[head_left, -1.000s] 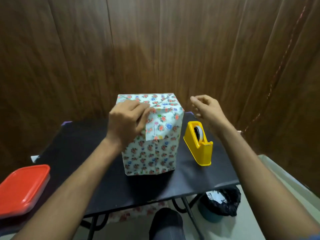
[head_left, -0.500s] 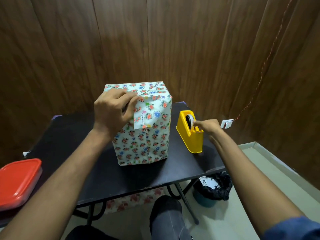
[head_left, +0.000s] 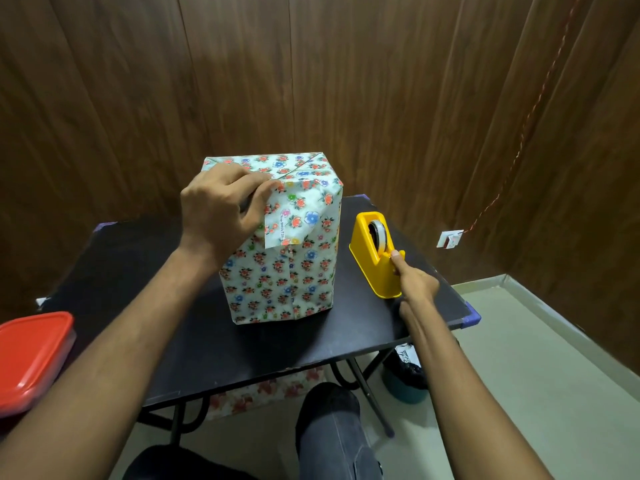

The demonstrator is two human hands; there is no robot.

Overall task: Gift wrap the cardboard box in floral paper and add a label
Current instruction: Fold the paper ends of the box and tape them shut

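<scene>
On the black folding table, near its middle, the box wrapped in floral paper is stood upright. A folded paper flap with a white printed edge strip is laid down over the near face from the top edge. The left hand is set on the box's upper near-left corner, fingers curled over the top edge and thumb pressed against the flap, so the flap is held down against the box. Just right of the box, not touching it, a yellow tape dispenser is placed, with a roll of tape seated in it. The right hand is placed at the dispenser's near end; its fingertips are brought together at the cutter end, seemingly pinched on the tape end, though the tape itself is too small to be made out there. Both forearms are bare. At the left frame edge a red-lidded container is seen, partly cut off. Under the table's right side a bin lined with a black bag is seen on the floor. Floral paper is also seen below the table's near edge. Dark-trousered knees are visible at the bottom. Brown wood panelling is behind the table, with a small white wall fitting on the right.
</scene>
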